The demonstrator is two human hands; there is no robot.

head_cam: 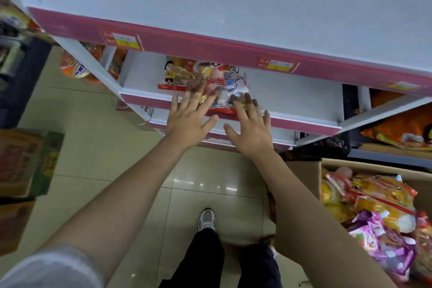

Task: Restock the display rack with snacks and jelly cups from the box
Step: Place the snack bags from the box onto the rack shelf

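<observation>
A clear bag of jelly cups with red trim lies on the second shelf of the white display rack, next to an orange snack bag with a cartoon child on it. My left hand and my right hand both reach to the shelf's front edge with fingers spread and straight, their tips on the jelly bag. Neither hand grips anything. A cardboard box at the lower right holds several yellow, red and purple snack bags.
The pink-edged top shelf overhangs the hands. Orange bags lie on a neighbouring rack to the right. More packets hang at the left, and a green and red carton stands on the tiled floor. My shoe is below.
</observation>
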